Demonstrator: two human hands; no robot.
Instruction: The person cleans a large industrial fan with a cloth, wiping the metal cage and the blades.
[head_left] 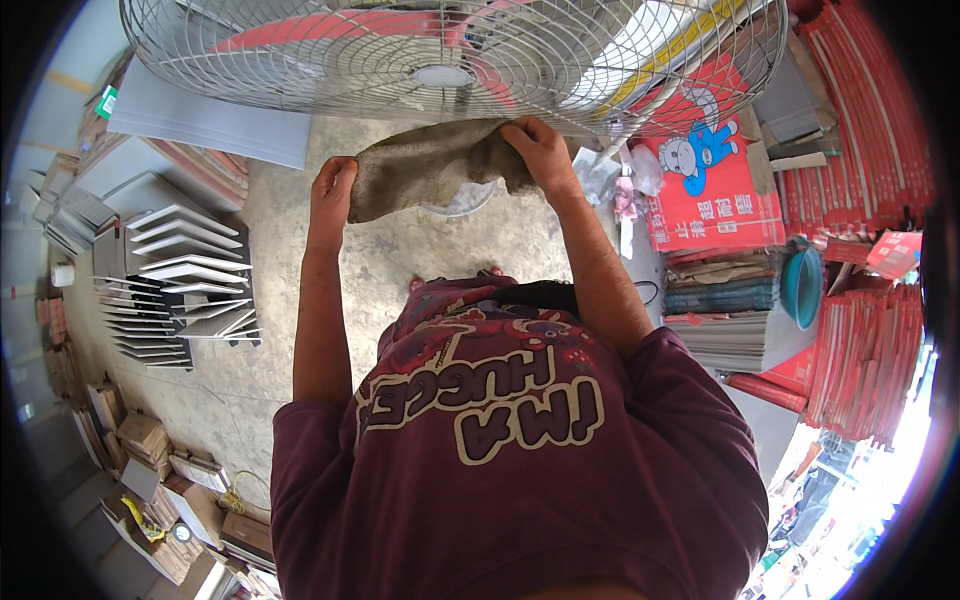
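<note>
The left hand (331, 192) and right hand (543, 155) pinch opposite ends of a coarse, creased, grey-brown rag (430, 172) spanning between their fingers (520, 134).

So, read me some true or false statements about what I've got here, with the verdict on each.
1. The left hand and right hand both hold the grey-brown cloth. True.
2. The grey-brown cloth is crumpled into a ball. False: it is stretched out between the hands.
3. A fan with red blades shows at the top of the picture. True.
4. Nothing turquoise is in view. False: a turquoise basin is at the right.
</note>
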